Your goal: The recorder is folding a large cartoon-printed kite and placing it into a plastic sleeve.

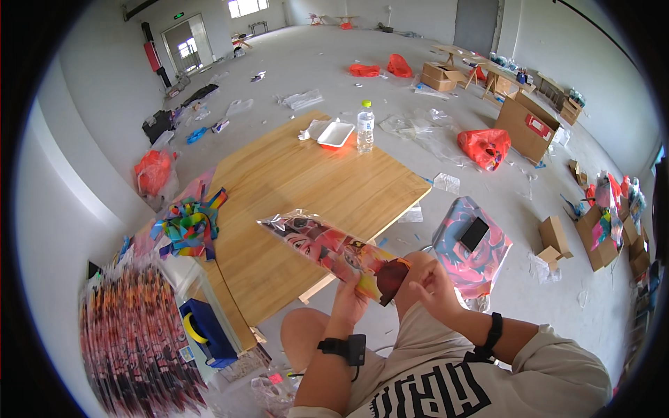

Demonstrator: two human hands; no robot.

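A long flat pack (334,252) with a colourful cartoon print, in a clear plastic sleeve, lies slantwise above my lap. My left hand (350,298) grips it from below, near its lower right end. Close to that end is my right hand (437,287), its fingers bent inward; whether they pinch anything is hidden. The sleeve's far left end (291,217) is clear, crinkled plastic and hangs over the wooden table (306,167). What is inside the sleeve I cannot tell beyond the print.
Rainbow ribbons (189,224) lie at the table's left, beside many similar packs (132,334) and a blue tape dispenser (212,334). A bottle (365,127) and a white tray (336,135) stand at the far edge. A phone (474,235) rests on a printed-covered seat (453,259). Cartons (527,125) litter the floor.
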